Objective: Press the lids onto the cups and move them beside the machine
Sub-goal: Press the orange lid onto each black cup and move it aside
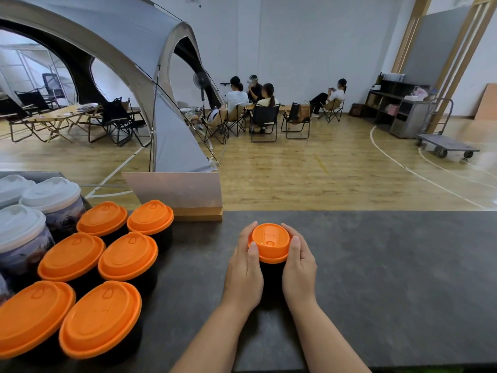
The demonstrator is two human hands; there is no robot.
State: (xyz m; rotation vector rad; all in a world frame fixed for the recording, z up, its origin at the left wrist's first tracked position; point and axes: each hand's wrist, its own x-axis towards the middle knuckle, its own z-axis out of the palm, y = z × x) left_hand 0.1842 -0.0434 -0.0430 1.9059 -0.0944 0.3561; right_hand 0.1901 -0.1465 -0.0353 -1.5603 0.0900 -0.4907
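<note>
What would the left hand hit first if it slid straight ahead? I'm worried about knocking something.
Probably nothing: beyond the left hand, gripping the cup's orange lid, only bare counter shows up to its far edge.

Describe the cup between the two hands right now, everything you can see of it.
The cup stands upright on the dark counter, apart from the group of lidded cups at the left. Its body looks black and is mostly hidden. An orange lid, seemingly plastic, with a raised rim and a moulded sip tab, sits on top and looks level. The left hand and right hand cup its sides, thumbs lying on the lid's edge. Whether the lid is fully snapped on cannot be told.
</note>
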